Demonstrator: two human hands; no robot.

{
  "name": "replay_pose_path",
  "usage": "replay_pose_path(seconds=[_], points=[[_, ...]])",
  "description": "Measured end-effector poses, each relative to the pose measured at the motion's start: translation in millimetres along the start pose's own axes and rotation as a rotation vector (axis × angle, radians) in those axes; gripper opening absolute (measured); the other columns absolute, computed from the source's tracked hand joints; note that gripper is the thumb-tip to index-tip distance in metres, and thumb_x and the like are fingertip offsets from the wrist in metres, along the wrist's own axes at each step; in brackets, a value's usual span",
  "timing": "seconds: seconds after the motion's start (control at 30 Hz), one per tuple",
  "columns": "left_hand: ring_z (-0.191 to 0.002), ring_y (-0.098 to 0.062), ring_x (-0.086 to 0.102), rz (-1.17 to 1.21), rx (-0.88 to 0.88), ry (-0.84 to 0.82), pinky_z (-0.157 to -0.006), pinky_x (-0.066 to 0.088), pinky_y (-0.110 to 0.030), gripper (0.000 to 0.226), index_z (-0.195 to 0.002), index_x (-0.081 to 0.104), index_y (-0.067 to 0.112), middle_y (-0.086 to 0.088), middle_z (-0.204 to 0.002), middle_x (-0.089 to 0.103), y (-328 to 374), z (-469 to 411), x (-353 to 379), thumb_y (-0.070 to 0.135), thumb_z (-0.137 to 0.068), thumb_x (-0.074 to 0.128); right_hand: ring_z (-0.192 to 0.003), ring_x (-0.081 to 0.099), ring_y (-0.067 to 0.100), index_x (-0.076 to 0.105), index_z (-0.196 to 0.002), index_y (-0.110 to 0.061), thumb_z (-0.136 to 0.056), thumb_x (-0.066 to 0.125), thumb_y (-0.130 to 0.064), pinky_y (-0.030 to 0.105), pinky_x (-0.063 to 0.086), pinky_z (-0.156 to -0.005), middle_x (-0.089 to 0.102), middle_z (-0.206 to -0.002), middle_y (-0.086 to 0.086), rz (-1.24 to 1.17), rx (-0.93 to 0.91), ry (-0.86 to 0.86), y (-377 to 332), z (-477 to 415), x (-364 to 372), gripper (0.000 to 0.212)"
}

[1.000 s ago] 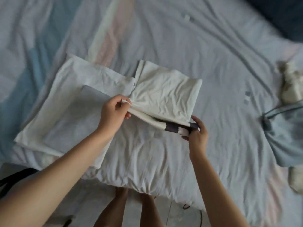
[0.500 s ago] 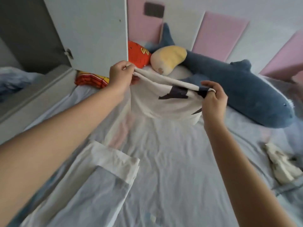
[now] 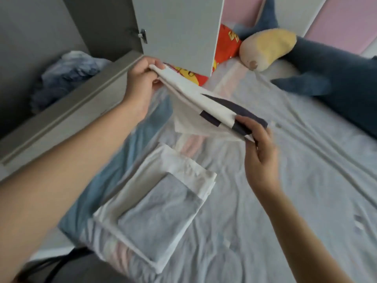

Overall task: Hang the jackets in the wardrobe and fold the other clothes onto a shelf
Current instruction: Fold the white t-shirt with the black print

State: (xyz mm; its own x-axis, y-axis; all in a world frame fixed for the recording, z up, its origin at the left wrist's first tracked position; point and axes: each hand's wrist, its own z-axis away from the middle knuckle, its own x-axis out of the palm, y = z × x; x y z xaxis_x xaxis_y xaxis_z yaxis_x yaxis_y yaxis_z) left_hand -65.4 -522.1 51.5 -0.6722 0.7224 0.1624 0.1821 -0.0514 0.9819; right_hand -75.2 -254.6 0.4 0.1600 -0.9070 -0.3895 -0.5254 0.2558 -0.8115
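A folded white garment with dark patches [image 3: 195, 105] hangs in the air above the bed. My left hand [image 3: 142, 78] pinches its upper left end, close to the wardrobe. My right hand [image 3: 257, 137] grips its lower right end, thumb on top of a dark patch. Below it, a folded white garment [image 3: 183, 170] lies on the bedsheet [image 3: 285, 201] with a folded grey garment [image 3: 161, 215] stacked on top. The wardrobe's shelf edge [image 3: 67, 117] runs along the left, with blue clothes [image 3: 67, 74] bunched behind it.
The open wardrobe door [image 3: 177, 31] stands straight ahead, just beyond my left hand. A blue shark plush [image 3: 326, 72], a yellow plush [image 3: 267, 48] and a red cushion [image 3: 226, 45] lie at the head of the bed. A pink padded headboard [image 3: 336, 21] stands behind.
I lifted the white garment off the bed and carried it up and left toward the wardrobe. My view swung left, bringing the shelf and the folded stack into sight.
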Motion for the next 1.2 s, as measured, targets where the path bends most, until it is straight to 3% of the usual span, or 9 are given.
replay_pose_path(seconds=[0.13, 0.3, 0.4, 0.5, 0.6, 0.73, 0.83, 0.97, 1.2], points=[[-0.062, -0.007, 0.057, -0.039, -0.22, 0.176, -0.057, 0.045, -0.016, 0.047, -0.055, 0.064, 0.02, 0.008, -0.063, 0.061, -62.3, 90.6, -98.7, -0.014, -0.074, 0.039, -0.11, 0.053, 0.007, 0.052, -0.129, -0.029, -0.091, 0.038, -0.019, 0.013, 0.038, -0.091, 0.049, -0.123, -0.032, -0.051, 0.056, -0.206, 1.4, 135.8, 51.5, 0.041], [-0.061, -0.011, 0.056, -0.047, -0.716, 0.494, -0.062, 0.042, -0.021, 0.041, -0.068, 0.052, 0.016, 0.01, -0.045, 0.059, -159.2, 199.3, -199.9, -0.014, -0.085, 0.029, -0.104, 0.058, 0.01, 0.049, -0.127, -0.052, -0.086, 0.04, -0.015, 0.004, 0.037, -0.084, 0.064, -0.117, -0.002, -0.019, 0.549, -0.587, 22.1, 288.7, 111.3, 0.056], [-0.067, -0.017, 0.052, 0.052, -0.83, 0.631, -0.064, 0.044, -0.025, 0.037, -0.071, 0.05, 0.015, 0.001, -0.053, 0.062, -190.5, 230.6, -224.9, -0.012, -0.086, 0.03, -0.096, 0.061, 0.009, 0.043, -0.128, -0.052, -0.085, 0.043, -0.024, 0.02, 0.047, -0.082, 0.064, -0.113, -0.008, -0.036, 0.73, -0.67, 22.9, 318.9, 131.0, 0.051], [-0.066, -0.015, 0.055, 0.188, -0.822, 0.693, -0.063, 0.048, -0.025, 0.024, -0.072, 0.053, 0.015, -0.001, -0.066, 0.059, -193.9, 234.6, -219.7, 0.0, -0.087, 0.041, -0.068, 0.056, 0.001, 0.058, -0.116, -0.044, -0.082, 0.049, -0.026, 0.019, 0.045, -0.067, 0.064, -0.084, -0.011, -0.182, 0.887, -0.525, 20.7, 309.1, 133.5, 0.04], [-0.071, -0.012, 0.058, 0.054, -0.739, 0.592, -0.06, 0.05, -0.024, 0.012, -0.088, 0.053, 0.016, -0.001, -0.081, 0.058, -198.9, 233.7, -219.1, 0.005, -0.087, 0.056, -0.086, 0.06, 0.011, 0.056, -0.109, -0.019, -0.082, 0.057, -0.018, 0.025, 0.048, -0.079, 0.064, -0.098, -0.003, -0.42, 1.144, -0.243, 19.7, 295.1, 139.3, 0.028], [-0.081, -0.016, 0.063, 0.053, -0.669, 0.596, -0.071, 0.054, -0.027, 0.034, -0.113, 0.05, 0.006, -0.008, -0.095, 0.061, -198.8, 236.7, -227.2, -0.011, -0.084, 0.055, -0.084, 0.059, 0.016, 0.039, -0.116, -0.014, -0.091, 0.059, -0.012, 0.028, 0.047, -0.077, 0.06, -0.094, 0.004, -0.563, 1.465, 0.023, 43.0, 267.8, 141.5, 0.032], [-0.081, -0.014, 0.062, 0.037, -0.664, 0.621, -0.075, 0.052, -0.026, 0.025, -0.099, 0.055, 0.009, -0.007, -0.093, 0.061, -200.7, 246.3, -228.7, -0.013, -0.087, 0.051, -0.082, 0.057, 0.017, 0.046, -0.114, -0.012, -0.089, 0.053, -0.003, 0.028, 0.047, -0.072, 0.059, -0.093, 0.005, -0.392, 1.434, -0.089, 63.8, 246.4, 142.4, 0.028], [-0.081, -0.012, 0.059, 0.019, -0.696, 0.75, -0.084, 0.05, -0.032, 0.028, -0.086, 0.058, 0.018, 0.0, -0.089, 0.061, -210.7, 251.9, -225.5, -0.01, -0.087, 0.053, -0.066, 0.049, 0.014, 0.052, -0.081, -0.015, -0.089, 0.044, -0.016, 0.025, 0.041, -0.061, 0.051, -0.077, 0.001, -0.269, 1.504, -0.072, 80.4, 220.3, 147.7, 0.012], [-0.105, -0.021, 0.063, -0.003, -0.721, 0.792, -0.096, 0.05, -0.039, 0.037, -0.111, 0.056, 0.023, -0.003, -0.116, 0.065, -224.8, 250.2, -215.6, 0.021, -0.079, 0.075, -0.084, 0.064, 0.021, 0.06, -0.098, -0.015, -0.085, 0.067, -0.024, 0.034, 0.054, -0.077, 0.066, -0.096, 0.005, -0.269, 1.227, 0.022, 120.6, 99.7, 168.0, 0.017]])
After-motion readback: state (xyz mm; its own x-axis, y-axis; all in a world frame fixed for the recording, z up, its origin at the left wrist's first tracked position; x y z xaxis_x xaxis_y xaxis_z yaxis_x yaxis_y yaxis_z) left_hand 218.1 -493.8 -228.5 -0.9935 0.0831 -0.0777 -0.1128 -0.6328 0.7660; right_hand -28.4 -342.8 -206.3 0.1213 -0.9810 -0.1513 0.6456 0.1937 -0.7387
